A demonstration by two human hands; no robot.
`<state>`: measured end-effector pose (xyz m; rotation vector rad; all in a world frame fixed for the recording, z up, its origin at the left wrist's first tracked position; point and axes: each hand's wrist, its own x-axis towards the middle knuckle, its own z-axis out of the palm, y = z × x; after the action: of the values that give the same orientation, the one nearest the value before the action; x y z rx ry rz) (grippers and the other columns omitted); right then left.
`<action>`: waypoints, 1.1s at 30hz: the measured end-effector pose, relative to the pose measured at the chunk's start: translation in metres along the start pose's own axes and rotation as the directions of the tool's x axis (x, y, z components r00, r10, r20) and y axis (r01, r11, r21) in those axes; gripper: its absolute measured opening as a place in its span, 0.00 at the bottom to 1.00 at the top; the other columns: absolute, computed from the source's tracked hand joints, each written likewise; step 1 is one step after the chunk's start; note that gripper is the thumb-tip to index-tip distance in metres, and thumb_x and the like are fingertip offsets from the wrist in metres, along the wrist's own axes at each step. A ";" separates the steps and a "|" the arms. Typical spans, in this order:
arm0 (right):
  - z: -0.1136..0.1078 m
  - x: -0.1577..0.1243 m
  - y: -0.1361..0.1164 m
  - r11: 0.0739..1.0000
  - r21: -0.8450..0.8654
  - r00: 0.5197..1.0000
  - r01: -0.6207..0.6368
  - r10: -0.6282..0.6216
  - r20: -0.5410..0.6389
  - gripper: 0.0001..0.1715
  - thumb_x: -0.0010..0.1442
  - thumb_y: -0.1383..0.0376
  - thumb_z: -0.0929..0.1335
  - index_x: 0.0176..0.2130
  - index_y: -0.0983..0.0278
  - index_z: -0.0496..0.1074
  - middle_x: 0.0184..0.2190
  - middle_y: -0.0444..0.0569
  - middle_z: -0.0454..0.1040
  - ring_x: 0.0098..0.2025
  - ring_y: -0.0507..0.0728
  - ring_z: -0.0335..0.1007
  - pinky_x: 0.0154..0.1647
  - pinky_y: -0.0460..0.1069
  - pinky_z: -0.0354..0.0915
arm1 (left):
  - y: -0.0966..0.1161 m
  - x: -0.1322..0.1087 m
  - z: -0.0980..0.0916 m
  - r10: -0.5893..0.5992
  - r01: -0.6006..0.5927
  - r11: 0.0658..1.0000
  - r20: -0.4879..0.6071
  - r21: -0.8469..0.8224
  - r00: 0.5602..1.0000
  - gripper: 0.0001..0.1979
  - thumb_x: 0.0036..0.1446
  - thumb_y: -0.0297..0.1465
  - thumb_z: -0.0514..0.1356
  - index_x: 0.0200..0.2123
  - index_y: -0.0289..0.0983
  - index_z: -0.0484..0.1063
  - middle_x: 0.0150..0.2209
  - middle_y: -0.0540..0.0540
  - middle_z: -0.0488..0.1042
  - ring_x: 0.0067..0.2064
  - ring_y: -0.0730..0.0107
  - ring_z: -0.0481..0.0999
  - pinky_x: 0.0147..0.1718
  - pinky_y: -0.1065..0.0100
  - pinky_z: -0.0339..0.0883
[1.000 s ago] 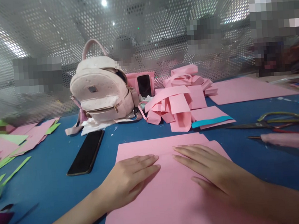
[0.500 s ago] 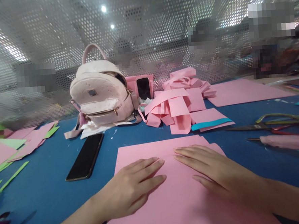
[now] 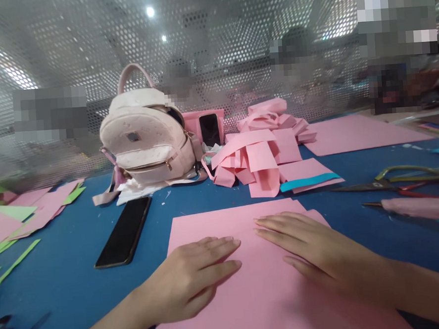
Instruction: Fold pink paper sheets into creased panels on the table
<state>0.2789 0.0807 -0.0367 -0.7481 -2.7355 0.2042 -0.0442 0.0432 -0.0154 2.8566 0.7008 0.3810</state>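
A large sheet of pink paper (image 3: 246, 302) lies on the blue table in front of me, with part of it lapping over at the far right corner. My left hand (image 3: 196, 275) rests on its left side, palm down, fingers stretched to the right. On the right side lies my right hand (image 3: 310, 253), also flat, its fingers pointing left and slightly spread. A gap of bare pink paper separates the two sets of fingertips. Neither hand grips anything.
A black phone (image 3: 125, 232) lies left of the sheet. Behind stand a pale pink backpack (image 3: 143, 139), a second phone (image 3: 210, 129) and piled pink paper pieces (image 3: 261, 157). Scissors (image 3: 379, 186) and a pink-wrapped pointed tool (image 3: 415, 206) lie right; green and pink scraps (image 3: 47, 210) left.
My left hand's fingers have drawn closer together and slid slightly towards me. My right hand and the sheet stay nearly where they were. The view has shifted a little.
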 end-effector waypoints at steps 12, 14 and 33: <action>0.001 0.000 0.002 0.998 -0.058 0.999 0.039 -0.039 0.006 0.34 0.68 0.65 0.63 0.70 0.56 0.52 0.67 0.47 0.61 0.66 0.60 0.60 0.66 0.60 0.61 | 0.002 -0.003 0.001 0.028 -0.029 0.998 0.011 0.063 1.000 0.23 0.64 0.22 0.49 0.61 0.35 0.63 0.67 0.41 0.61 0.69 0.63 0.58 0.66 0.57 0.57; 0.001 0.000 0.003 0.997 -0.066 0.999 0.043 -0.042 0.012 0.34 0.68 0.65 0.62 0.70 0.56 0.52 0.68 0.47 0.60 0.66 0.60 0.60 0.66 0.60 0.61 | 0.002 -0.002 0.001 0.039 -0.041 0.994 0.014 0.098 0.999 0.23 0.64 0.23 0.49 0.62 0.34 0.63 0.67 0.40 0.61 0.69 0.61 0.58 0.66 0.56 0.57; -0.003 0.002 0.007 1.000 0.015 0.993 0.020 -0.022 0.116 0.37 0.69 0.58 0.63 0.71 0.55 0.47 0.70 0.48 0.54 0.69 0.63 0.55 0.66 0.62 0.59 | -0.002 -0.004 0.007 0.072 -0.071 0.997 -0.107 0.010 0.992 0.24 0.63 0.21 0.52 0.62 0.33 0.64 0.64 0.40 0.66 0.66 0.63 0.64 0.64 0.59 0.61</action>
<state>0.2811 0.0875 -0.0351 -0.7247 -2.8471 0.2705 -0.0463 0.0425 -0.0231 2.8910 0.6202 0.5473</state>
